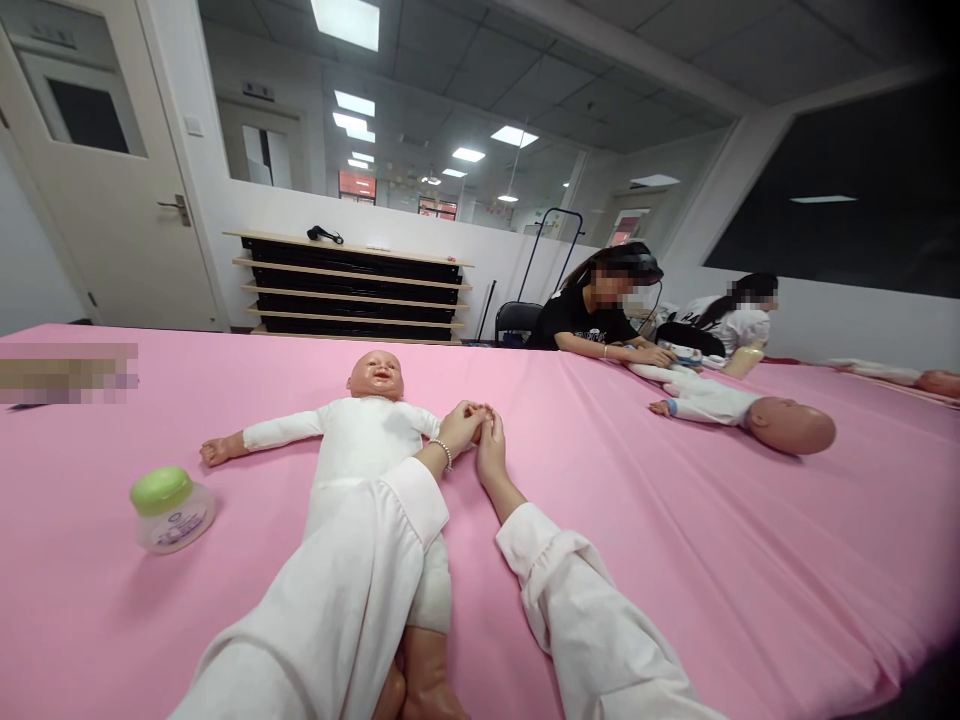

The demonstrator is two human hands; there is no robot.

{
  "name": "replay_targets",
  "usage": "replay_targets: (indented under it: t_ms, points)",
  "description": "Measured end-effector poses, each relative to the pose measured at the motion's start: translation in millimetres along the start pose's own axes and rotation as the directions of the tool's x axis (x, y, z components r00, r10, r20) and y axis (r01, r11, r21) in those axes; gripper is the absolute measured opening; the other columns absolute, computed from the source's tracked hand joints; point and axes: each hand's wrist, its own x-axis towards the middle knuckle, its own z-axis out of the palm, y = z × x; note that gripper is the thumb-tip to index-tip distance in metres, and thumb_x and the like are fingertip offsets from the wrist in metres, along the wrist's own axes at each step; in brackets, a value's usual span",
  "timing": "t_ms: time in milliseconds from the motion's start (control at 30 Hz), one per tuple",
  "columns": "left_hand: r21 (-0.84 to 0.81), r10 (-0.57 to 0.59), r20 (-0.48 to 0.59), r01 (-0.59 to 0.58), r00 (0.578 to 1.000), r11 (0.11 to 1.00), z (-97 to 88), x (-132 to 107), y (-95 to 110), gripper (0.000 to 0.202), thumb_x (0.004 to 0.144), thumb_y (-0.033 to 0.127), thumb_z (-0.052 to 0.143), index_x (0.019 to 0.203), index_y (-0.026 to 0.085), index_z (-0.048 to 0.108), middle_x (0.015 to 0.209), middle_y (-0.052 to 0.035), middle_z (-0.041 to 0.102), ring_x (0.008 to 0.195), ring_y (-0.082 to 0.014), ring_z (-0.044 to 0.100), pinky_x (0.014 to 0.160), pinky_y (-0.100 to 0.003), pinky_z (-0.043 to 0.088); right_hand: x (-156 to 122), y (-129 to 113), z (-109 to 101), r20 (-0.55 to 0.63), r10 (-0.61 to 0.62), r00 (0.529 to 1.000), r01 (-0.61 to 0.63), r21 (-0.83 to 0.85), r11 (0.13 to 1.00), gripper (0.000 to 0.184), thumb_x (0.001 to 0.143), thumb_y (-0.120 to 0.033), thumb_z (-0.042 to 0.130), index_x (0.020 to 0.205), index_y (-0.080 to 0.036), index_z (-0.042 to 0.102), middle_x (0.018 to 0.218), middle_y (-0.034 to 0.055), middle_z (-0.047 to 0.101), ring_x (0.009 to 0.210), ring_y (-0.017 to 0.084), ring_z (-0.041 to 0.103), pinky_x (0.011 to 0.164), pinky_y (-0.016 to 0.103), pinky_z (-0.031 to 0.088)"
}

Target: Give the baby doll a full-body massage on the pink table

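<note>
A baby doll [358, 440] in a white suit lies on its back on the pink table cover [600, 520], head away from me, arms spread. My left hand [459, 426] reaches across the doll's chest, a bead bracelet on the wrist. My right hand [491, 445] lies beside it. Both hands are closed around the end of the doll's arm on my right, whose hand is hidden inside my fingers. My white sleeves cover part of the doll's body and legs.
A small jar with a green lid [171, 508] stands left of the doll. Far right, two seated people handle another doll [750, 412] near a bottle [742, 360]. A dark shelf unit [352, 285] and a door [105, 160] stand behind.
</note>
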Motion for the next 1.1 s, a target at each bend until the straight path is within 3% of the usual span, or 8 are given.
replay_targets:
  t_ms: [133,267,400,500,567,700,900,1100]
  points:
    - [0.021,-0.021,0.038,0.02,0.999,1.0,1.4,-1.8,-3.4,0.031,0.073,0.037,0.06,0.098,0.019,0.058,0.08,-0.0015,0.063,0.067,-0.0055,0.055,0.067,-0.017,0.046,5.4,1.3,-4.7,-0.054,0.028,0.998,-0.028,-0.002,1.0,0.044,0.074,-0.052,0.05,0.092,-0.013,0.057,0.095,0.0069,0.063,0.084,0.012,0.059,0.076,0.023,0.046]
    - [0.04,-0.036,0.048,0.034,0.998,0.999,1.0,-3.4,-4.8,0.03,0.071,0.036,0.062,0.095,0.018,0.058,0.071,0.0003,0.061,0.059,-0.0047,0.052,0.061,-0.017,0.045,6.0,-0.7,-5.5,-0.072,0.059,0.996,-0.057,0.021,0.998,0.051,0.071,-0.06,0.051,0.086,-0.012,0.057,0.087,0.007,0.064,0.076,0.012,0.059,0.067,0.022,0.046]
    - [0.046,-0.027,0.009,0.026,1.0,0.999,0.1,-1.8,-3.7,0.029,0.07,0.036,0.063,0.091,0.017,0.056,0.075,0.0002,0.06,0.059,-0.004,0.051,0.058,-0.017,0.044,3.9,-0.3,-1.8,-0.051,0.104,0.993,-0.099,0.086,0.991,0.063,0.071,-0.069,0.042,0.091,-0.011,0.057,0.095,0.0107,0.064,0.084,0.014,0.06,0.074,0.025,0.048]
    - [0.053,0.001,-0.045,0.001,0.999,0.999,-1.8,1.7,-1.8,0.028,0.073,0.041,0.058,0.084,0.015,0.055,0.079,-0.0007,0.06,0.063,-0.0044,0.053,0.06,-0.016,0.044,-0.4,-0.7,1.7,0.055,-0.016,0.998,0.013,0.052,0.999,0.058,0.073,-0.062,0.047,0.109,-0.015,0.052,0.114,0.0075,0.057,0.103,0.012,0.056,0.091,0.025,0.044]
    - [0.063,0.019,-0.064,-0.015,0.998,0.998,-3.4,3.7,-0.9,0.031,0.076,0.045,0.054,0.08,0.015,0.054,0.08,-0.0015,0.061,0.067,-0.0049,0.054,0.063,-0.016,0.044,-3.3,-2.0,3.2,0.106,-0.055,0.993,0.054,0.006,0.999,0.055,0.075,-0.057,0.048,0.114,-0.018,0.049,0.118,0.0053,0.055,0.106,0.011,0.054,0.094,0.023,0.042]
    - [0.105,0.036,-0.053,-0.03,0.998,0.994,-4.2,3.3,-1.0,0.034,0.08,0.047,0.047,0.083,0.015,0.056,0.081,-0.003,0.062,0.071,-0.006,0.055,0.069,-0.017,0.045,-4.2,-4.2,3.7,0.076,-0.017,0.997,0.021,-0.056,0.998,0.045,0.078,-0.052,0.046,0.109,-0.019,0.05,0.112,0.0033,0.057,0.102,0.009,0.055,0.091,0.022,0.042]
    - [0.202,0.033,0.019,-0.037,0.999,0.979,-0.5,-4.5,-3.3,0.028,0.076,0.039,0.055,0.096,0.02,0.058,0.083,-0.0012,0.064,0.065,-0.0066,0.054,0.065,-0.018,0.043,0.6,-7.9,1.4,-0.036,0.106,0.994,-0.104,0.047,0.993,0.037,0.077,-0.049,0.047,0.09,-0.015,0.053,0.094,0.0045,0.063,0.084,0.011,0.059,0.075,0.023,0.048]
    - [0.305,0.021,0.023,-0.027,1.0,0.952,-5.9,-8.1,0.8,0.027,0.076,0.043,0.053,0.087,0.019,0.058,0.077,-0.001,0.063,0.06,-0.0069,0.05,0.062,-0.018,0.039,1.9,-8.4,0.3,-0.04,0.089,0.995,-0.086,0.055,0.995,0.048,0.072,-0.06,0.049,0.082,-0.013,0.055,0.086,0.0058,0.063,0.075,0.011,0.058,0.068,0.023,0.046]
